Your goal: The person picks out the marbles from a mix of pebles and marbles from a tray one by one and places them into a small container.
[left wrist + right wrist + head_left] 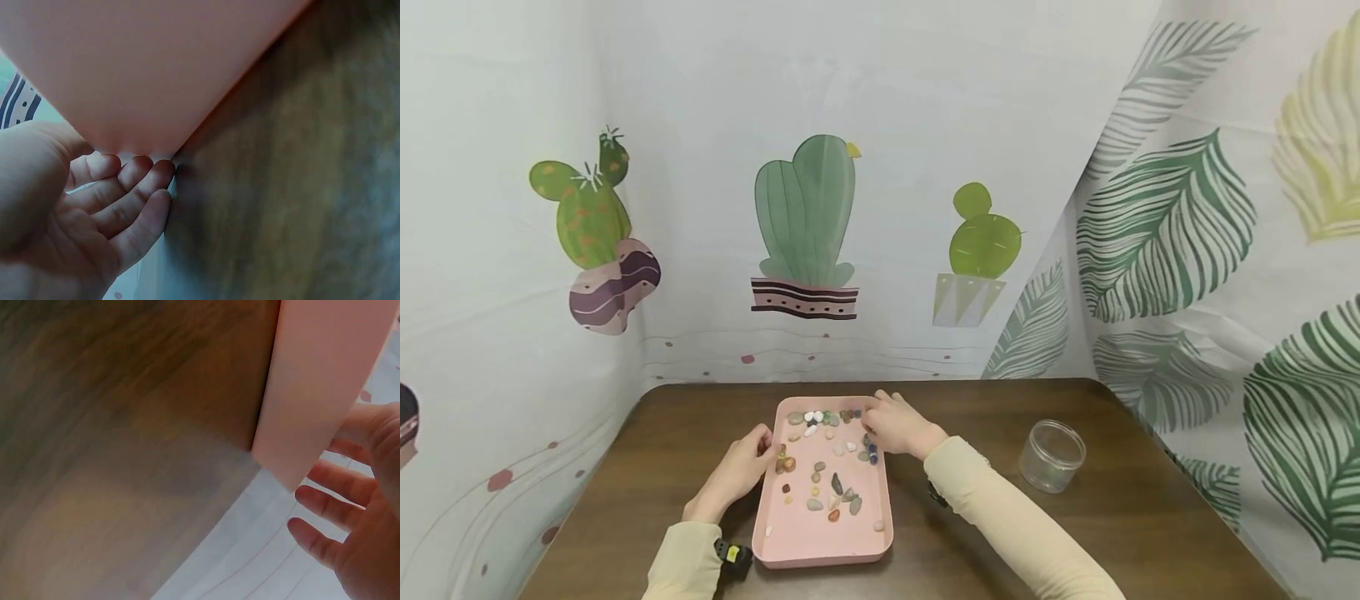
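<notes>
A pink tray (812,533) lies on the table with many small polished stones in it. Some stones, among them white stones (814,416) and green ones, line its far side; blue stones (872,450) sit along the right wall. My left hand (739,467) holds the tray's left side, fingertips against the outer wall in the left wrist view, thumb over the rim. My right hand (898,425) reaches over the far right corner. In the right wrist view its lower fingers (328,509) extend outside the wall; the thumb tip and whatever it touches are hidden.
A clear round plastic jar (1052,457) stands on the brown table (985,533) to the right of the tray. Loose grey-green stones (850,495) and an orange stone (833,516) lie mid-tray. Printed cloth hangs behind and on both sides.
</notes>
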`<act>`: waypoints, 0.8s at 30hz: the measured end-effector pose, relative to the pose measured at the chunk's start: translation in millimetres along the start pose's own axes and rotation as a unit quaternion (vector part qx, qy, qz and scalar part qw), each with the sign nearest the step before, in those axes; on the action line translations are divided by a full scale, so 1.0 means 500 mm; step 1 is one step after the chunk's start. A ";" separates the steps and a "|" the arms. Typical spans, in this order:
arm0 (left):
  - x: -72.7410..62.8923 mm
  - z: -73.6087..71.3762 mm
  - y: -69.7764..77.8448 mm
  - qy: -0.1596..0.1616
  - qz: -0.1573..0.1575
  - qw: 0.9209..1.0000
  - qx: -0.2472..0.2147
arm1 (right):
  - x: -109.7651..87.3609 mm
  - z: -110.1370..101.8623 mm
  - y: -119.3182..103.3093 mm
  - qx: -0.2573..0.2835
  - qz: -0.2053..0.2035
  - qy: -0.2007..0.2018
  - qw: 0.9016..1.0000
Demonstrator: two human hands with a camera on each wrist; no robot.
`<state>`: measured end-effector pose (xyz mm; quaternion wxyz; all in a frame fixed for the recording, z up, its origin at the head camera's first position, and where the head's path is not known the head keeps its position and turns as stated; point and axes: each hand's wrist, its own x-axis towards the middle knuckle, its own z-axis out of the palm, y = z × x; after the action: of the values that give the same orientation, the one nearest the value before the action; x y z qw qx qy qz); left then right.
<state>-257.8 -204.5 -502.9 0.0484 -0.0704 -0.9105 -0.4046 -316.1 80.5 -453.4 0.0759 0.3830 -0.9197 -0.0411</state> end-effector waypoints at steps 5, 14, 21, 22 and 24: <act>-0.004 0.001 -0.004 -0.007 -0.005 1.000 -0.006 | 0.006 0.009 -0.019 -0.011 0.019 -0.029 0.999; -0.005 0.003 -0.005 -0.001 -0.007 1.000 -0.003 | 0.014 0.015 -0.038 0.012 0.046 -0.063 0.997; -0.005 0.002 0.003 -0.003 -0.003 1.000 -0.006 | 0.004 0.013 -0.024 0.108 0.055 -0.045 0.992; -0.005 0.002 0.004 -0.003 -0.004 1.000 -0.006 | 0.003 0.012 -0.020 0.122 0.056 -0.039 0.990; -0.004 0.001 0.006 -0.003 -0.004 1.000 -0.004 | -0.003 0.008 -0.012 0.148 0.055 -0.024 0.987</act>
<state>-255.5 -202.1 -501.4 0.0437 -0.0677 -0.9092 -0.4086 -311.6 77.3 -458.2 -0.0012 0.3374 -0.9370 0.0903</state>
